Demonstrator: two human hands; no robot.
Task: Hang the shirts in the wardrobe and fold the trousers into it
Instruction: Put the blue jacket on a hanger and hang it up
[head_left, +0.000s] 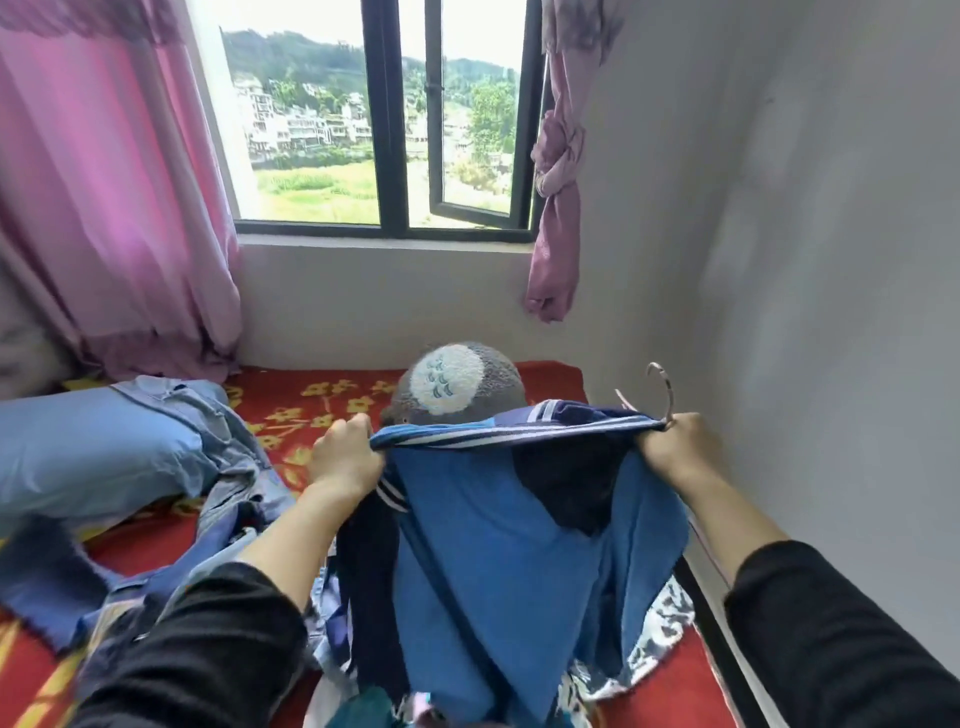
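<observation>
I hold a blue garment (483, 545) with a navy and white striped hem up over the bed. My left hand (345, 457) grips the striped edge at its left end. My right hand (675, 449) grips the right end together with a hanger, whose metal hook (662, 387) sticks up above my fist. The cloth hangs open between my hands, dark inside. A pile of other clothes (363, 691) lies under it. Pale blue jeans (228, 467) lie crumpled to the left. No wardrobe is in view.
The bed has a red blanket with yellow flowers (322, 400). A light blue pillow (88, 452) lies at the left, a grey plush toy (457, 384) behind the garment. A white wall (805, 312) runs close along the right. Window and pink curtains (104, 208) stand ahead.
</observation>
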